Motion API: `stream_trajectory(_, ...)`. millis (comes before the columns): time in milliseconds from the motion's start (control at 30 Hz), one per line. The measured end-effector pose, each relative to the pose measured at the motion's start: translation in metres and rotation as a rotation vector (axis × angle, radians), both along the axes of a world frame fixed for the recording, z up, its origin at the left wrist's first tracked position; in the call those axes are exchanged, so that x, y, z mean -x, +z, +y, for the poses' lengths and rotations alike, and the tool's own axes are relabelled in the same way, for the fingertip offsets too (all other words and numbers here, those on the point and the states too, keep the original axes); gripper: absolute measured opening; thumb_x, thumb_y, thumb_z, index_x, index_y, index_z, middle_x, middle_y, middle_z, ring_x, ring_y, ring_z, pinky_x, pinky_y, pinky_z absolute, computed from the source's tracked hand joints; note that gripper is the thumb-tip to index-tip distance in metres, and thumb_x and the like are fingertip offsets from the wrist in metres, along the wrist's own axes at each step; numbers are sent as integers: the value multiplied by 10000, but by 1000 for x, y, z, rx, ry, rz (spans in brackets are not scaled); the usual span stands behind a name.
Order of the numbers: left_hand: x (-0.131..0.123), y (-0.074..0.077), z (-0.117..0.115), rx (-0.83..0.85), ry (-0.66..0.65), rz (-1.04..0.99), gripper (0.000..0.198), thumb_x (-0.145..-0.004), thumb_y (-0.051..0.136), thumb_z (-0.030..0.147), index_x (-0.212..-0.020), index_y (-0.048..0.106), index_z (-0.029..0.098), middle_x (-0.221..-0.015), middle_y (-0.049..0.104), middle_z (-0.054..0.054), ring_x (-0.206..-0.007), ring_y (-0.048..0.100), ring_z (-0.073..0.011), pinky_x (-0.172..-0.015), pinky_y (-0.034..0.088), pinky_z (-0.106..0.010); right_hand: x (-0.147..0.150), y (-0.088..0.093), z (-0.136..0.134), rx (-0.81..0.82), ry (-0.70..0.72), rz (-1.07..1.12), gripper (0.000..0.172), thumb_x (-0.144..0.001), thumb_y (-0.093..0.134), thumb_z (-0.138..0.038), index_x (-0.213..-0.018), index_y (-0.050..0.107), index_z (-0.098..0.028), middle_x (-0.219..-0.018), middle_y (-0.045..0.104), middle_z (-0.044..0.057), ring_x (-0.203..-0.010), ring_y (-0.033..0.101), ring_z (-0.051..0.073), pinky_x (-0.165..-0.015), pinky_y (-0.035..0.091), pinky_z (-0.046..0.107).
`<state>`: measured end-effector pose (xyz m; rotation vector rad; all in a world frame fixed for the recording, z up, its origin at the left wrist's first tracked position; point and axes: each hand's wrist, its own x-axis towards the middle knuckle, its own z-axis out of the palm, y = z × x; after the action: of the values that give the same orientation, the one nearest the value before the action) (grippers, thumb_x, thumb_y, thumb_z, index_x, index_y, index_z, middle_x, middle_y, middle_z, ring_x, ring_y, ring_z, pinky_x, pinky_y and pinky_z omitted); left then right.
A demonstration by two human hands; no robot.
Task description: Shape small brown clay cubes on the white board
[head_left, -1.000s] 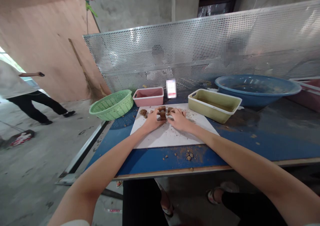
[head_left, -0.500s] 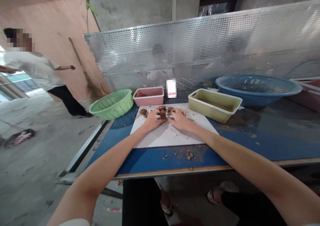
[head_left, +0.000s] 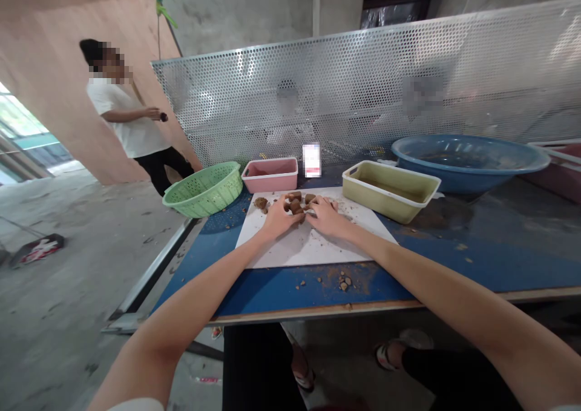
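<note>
Both my hands rest on a white board (head_left: 313, 247) lying on a blue table (head_left: 476, 253). My left hand (head_left: 278, 217) and my right hand (head_left: 324, 215) are closed around a small brown clay lump (head_left: 296, 206) between them, fingers pinching it from both sides. More brown clay pieces (head_left: 295, 196) lie just beyond the fingers, and another clump (head_left: 260, 203) sits to the left on the board. Crumbs of clay (head_left: 344, 282) are scattered near the table's front edge.
A green basket (head_left: 204, 188), a pink tub (head_left: 270, 175), a yellow tub (head_left: 390, 190) and a blue basin (head_left: 469, 160) line the back. A perforated metal screen (head_left: 363, 90) stands behind. A person in a white shirt (head_left: 131, 120) stands at the left.
The person at the left has walked closer to the table. My hands stay on the clay, fingers shifting slightly around the lump.
</note>
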<state>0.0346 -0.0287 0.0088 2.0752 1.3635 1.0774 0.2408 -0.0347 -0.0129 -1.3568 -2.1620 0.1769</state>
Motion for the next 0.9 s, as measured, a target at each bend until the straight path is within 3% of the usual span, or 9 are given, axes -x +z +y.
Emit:
stream_trajectory(167,-1,-4,2,41,-19,65,763,-746,898,454,-1377,601,142,-1005,774,-93,-910,722,-286,-877,577,-439,-3,0,3,15,-3,2,253,-991,552,-292,-1159,715,-195,-1327,625,167,-1274,552,362,-1109,369,560)
stream_trajectory(300,8,0,7,4,-163,101,661,-872,774,563,-1376,628,162,-1236,761,-141,-1107,716,-313,-1007,566,-465,-4,1,4,8,-13,22,261,-985,553,-278,-1160,728,-197,-1297,631,155,-1280,561,354,-1104,379,547)
stream_trajectory(400,19,6,11,74,-300,50,633,-951,671,573,-1440,608,175,-1391,715,-168,-1233,700,-307,-1066,556,-449,-4,1,5,6,-20,29,269,-973,552,-258,-1149,745,-197,-1317,624,163,-1287,563,359,-1093,383,552)
stream_trajectory(533,32,8,18,166,-431,12,788,-875,786,524,-1547,530,201,-1424,709,-186,-1296,686,-321,-1067,562,-460,-5,2,5,6,-22,20,272,-975,543,-256,-1141,751,-201,-1319,619,163,-1275,570,359,-1096,389,561)
stream_trajectory(767,34,4,27,129,-505,-13,804,-848,827,491,-1549,521,241,-1431,694,-154,-1334,663,-300,-1098,550,-449,-4,2,4,-1,-31,1,259,-985,536,-265,-1121,746,-199,-1297,622,166,-1254,584,361,-1060,420,558)
stream_trajectory(900,33,1,29,96,-479,-10,825,-826,857,474,-1530,537,187,-1223,754,-130,-1172,711,-282,-1038,563,-446,-3,8,2,15,-32,29,219,-987,549,-274,-1084,732,-203,-1297,630,159,-1233,601,349,-1047,419,535)
